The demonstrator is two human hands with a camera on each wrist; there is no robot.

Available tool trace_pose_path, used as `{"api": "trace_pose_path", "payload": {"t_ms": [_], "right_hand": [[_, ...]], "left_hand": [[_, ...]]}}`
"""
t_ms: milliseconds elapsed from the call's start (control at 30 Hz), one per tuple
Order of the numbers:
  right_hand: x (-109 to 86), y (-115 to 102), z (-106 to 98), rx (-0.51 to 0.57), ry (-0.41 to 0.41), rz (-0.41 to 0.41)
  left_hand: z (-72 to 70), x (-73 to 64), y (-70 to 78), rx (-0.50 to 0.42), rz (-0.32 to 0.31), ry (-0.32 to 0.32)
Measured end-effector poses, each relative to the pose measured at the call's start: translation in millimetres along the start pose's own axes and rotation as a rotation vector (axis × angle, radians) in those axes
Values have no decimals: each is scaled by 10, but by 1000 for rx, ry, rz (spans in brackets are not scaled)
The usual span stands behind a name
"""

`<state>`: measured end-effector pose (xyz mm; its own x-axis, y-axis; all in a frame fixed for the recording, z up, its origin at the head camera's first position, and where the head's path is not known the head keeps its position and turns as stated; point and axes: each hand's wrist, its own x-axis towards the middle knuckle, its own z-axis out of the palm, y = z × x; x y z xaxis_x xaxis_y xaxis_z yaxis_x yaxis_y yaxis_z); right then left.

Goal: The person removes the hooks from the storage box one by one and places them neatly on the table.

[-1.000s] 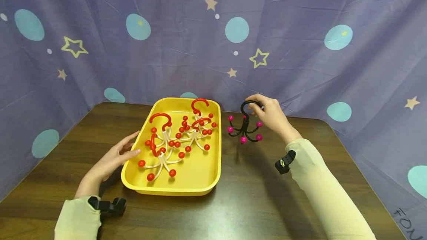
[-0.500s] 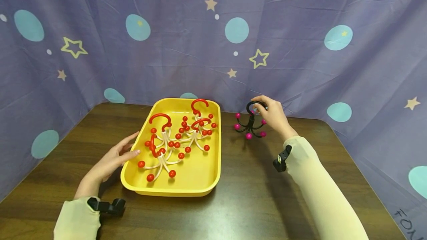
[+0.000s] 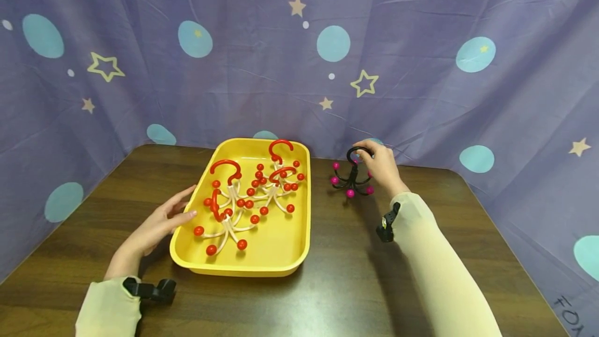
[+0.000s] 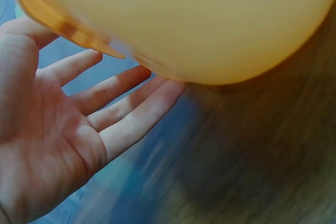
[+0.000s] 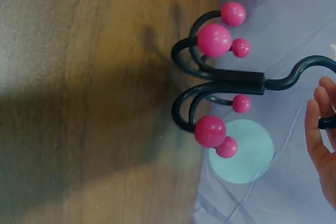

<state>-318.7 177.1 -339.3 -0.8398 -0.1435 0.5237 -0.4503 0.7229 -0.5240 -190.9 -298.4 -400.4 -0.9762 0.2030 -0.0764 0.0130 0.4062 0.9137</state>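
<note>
My right hand [image 3: 382, 166] pinches the curved top of a black hook hanger [image 3: 353, 177] whose several curled arms end in pink balls. In the right wrist view the hanger [image 5: 244, 81] shows side-on, its arms apart from their shadow on the table and the fingers around the hook's end. A yellow tray [image 3: 306, 222] holds several white hook hangers [image 3: 226, 225] with red hooks and red ball tips. At its left side is my left hand [image 3: 156, 225], thumb over the rim and fingers along the outer wall. The left wrist view shows those fingers [image 4: 139, 119] nearly straight, tips at the tray.
The brown wooden table [image 3: 346, 285] carries the tray left of centre. Behind and on both sides hangs a purple curtain [image 3: 262, 66] with stars and blue ovals, close to the table's back edge. Black cameras sit on both wrists.
My right hand has moved slightly right, away from the tray, then a little lower, bringing the black hanger along. The left hand and the tray have stayed in place.
</note>
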Motion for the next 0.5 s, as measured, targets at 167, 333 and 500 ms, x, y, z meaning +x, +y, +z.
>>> {"api": "trace_pose_path", "payload": {"t_ms": [167,333,500], "right_hand": [[-14,42,53,19,16,37],[-16,56,117,55,24,67],[-6,69,185,65,53,75]], "left_hand": [[13,9,7,-1,-3,-4],[5,-2,3,1,-2,-3],[-6,-7,-6,-3,4,-6]]}}
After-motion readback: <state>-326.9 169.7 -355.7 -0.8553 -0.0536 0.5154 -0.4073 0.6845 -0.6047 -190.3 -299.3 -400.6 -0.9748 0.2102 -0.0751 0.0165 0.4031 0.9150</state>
